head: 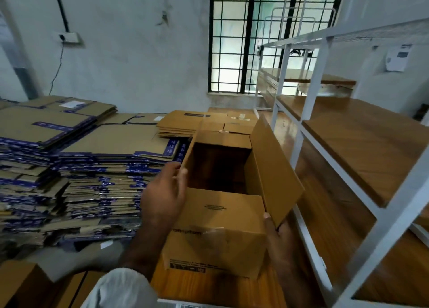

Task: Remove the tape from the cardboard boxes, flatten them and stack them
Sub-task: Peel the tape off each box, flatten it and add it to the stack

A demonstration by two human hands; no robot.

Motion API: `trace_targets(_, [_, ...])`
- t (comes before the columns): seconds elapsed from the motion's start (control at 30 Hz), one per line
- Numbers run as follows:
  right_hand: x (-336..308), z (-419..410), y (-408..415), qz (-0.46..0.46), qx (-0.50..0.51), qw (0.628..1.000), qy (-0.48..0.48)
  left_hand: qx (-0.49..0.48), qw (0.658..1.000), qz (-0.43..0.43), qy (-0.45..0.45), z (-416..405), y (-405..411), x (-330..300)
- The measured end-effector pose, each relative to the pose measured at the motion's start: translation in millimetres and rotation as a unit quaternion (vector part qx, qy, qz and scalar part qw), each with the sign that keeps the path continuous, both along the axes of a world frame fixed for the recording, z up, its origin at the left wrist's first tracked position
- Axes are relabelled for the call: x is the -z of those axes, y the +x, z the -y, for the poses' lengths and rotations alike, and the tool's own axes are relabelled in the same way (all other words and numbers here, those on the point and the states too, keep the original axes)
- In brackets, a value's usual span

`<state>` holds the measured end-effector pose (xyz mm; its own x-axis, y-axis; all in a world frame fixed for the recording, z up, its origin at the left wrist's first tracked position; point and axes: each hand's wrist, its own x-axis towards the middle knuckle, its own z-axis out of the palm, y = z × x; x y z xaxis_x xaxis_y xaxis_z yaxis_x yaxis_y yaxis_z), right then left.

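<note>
On the wooden surface, both hands' (162, 193) (277, 234) grips clamped around the open box (218, 233).

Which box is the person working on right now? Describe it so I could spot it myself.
Beside the white shelf rack, in front of the flattened cardboard stacks, stands the open box. Unlike its neighbours it is not flat, and both hands hold it.

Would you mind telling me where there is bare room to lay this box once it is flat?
The wooden shelf inside the white rack on the right shows bare. The small flat stack behind the box could take one on top. Left is crowded with tall piles. Both the left hand and right hand hold the box.
</note>
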<state>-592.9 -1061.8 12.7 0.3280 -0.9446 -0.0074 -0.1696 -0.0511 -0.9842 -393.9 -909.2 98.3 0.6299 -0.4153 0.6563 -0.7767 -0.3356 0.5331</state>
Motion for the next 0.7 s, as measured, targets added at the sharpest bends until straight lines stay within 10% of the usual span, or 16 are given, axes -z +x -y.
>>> trace_targets(0.17, [7.1,-0.9,5.7,0.000,0.002,1.000,0.006,-0.113,0.932,-0.249,-0.238,-32.0,44.1,25.9])
trace_targets(0.3, [6.4,-4.9,6.8,0.002,0.016,1.000,0.020,-0.118,0.708,-0.616,-0.325,-57.7,78.9,72.4])
trace_targets(0.37, [2.4,-8.1,5.3,0.015,0.002,1.000,0.024,-0.072,0.667,-0.670,-0.317,-65.8,75.6,98.6])
trace_targets(0.43, [1.7,-7.4,2.9,0.018,-0.005,0.999,0.036,-0.069,0.688,-0.659,-0.294,-69.6,70.8,112.0])
trace_targets(0.5, [-2.5,-7.5,0.8,-0.008,-0.016,1.000,0.015,-0.135,0.786,-0.559,-0.228,-74.2,74.0,107.3])
trace_targets(0.6, [-2.0,-11.4,-1.1,-0.050,0.092,0.989,-0.107,-0.234,0.941,-0.244,-0.024,-83.7,83.6,72.9])
trace_targets(0.7, [-12.9,-45.1,-0.9,0.002,0.159,0.954,-0.253,-0.175,0.974,0.052,0.132,-80.9,83.6,30.9])
